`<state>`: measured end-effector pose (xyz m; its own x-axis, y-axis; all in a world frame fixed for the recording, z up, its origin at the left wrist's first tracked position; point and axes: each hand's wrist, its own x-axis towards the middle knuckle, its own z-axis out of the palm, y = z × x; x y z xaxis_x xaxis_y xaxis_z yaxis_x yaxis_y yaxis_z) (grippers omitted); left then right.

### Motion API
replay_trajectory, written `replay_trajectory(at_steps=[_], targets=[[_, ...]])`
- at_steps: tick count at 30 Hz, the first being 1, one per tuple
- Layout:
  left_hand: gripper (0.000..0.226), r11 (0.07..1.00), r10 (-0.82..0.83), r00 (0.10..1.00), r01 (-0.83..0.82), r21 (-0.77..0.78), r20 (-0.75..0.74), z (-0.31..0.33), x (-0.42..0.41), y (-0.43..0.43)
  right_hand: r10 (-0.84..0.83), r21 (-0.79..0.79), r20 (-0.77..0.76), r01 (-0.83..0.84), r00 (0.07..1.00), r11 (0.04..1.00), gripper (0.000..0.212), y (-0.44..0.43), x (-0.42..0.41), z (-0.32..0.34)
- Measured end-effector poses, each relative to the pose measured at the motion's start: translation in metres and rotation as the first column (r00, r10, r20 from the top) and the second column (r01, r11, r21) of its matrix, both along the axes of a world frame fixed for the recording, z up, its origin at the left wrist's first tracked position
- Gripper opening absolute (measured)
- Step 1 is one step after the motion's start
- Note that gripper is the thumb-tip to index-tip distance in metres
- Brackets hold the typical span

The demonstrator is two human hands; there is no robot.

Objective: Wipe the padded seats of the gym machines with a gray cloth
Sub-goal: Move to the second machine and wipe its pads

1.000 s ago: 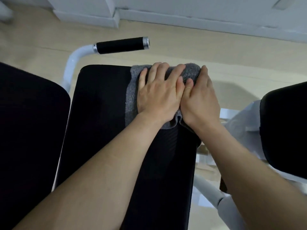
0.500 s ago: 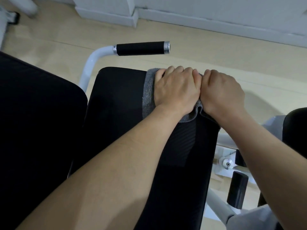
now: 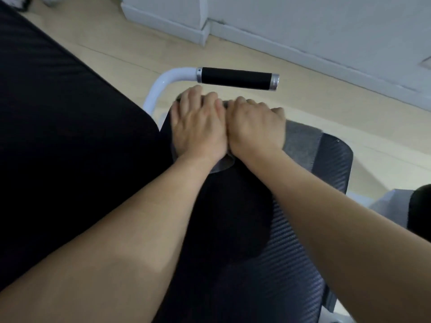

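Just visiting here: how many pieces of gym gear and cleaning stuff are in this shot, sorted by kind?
Black pads: 3
Gray cloth: 1
Handlebar: 1
Total: 5

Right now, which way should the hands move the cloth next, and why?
Probably draw the gray cloth back toward the body along the padded seat. The left hand and right hand hold it at the seat's far end, close to the black handle, so no seat is left ahead, while the long near stretch lies bare of cloth.
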<state>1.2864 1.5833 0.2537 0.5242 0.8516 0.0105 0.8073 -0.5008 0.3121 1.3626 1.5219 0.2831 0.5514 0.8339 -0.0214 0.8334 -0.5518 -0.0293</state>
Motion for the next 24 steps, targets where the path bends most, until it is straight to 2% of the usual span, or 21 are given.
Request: replay_trajectory(at_steps=[5,9,12,16,24], targets=[[0.038,0.981,0.183,0.982,-0.185,-0.051,-0.049,-0.006,-0.014,0.029,0.171,0.006,-0.089,-0.171,0.981,0.985,0.038,0.034,-0.011,-0.003],[0.047,0.999,0.054,0.984,-0.053,0.012,-0.171,0.001,-0.018,0.017,0.130,0.027,-0.133,-0.128,0.983,0.991,0.042,0.014,-0.008,-0.004],[0.055,0.999,-0.050,0.973,0.050,-0.007,-0.227,0.011,-0.026,-0.009,0.126,0.012,-0.168,-0.126,0.978,0.992,0.051,-0.017,-0.008,0.000],[0.055,0.996,-0.084,0.978,0.076,-0.050,-0.191,0.018,-0.031,-0.056,0.168,-0.021,-0.181,-0.174,0.969,0.984,0.057,-0.065,-0.009,0.006],[0.056,0.991,-0.103,0.991,0.095,-0.099,-0.080,0.026,-0.062,-0.155,0.141,-0.051,-0.181,-0.152,0.973,0.987,0.060,-0.158,-0.038,0.018]])
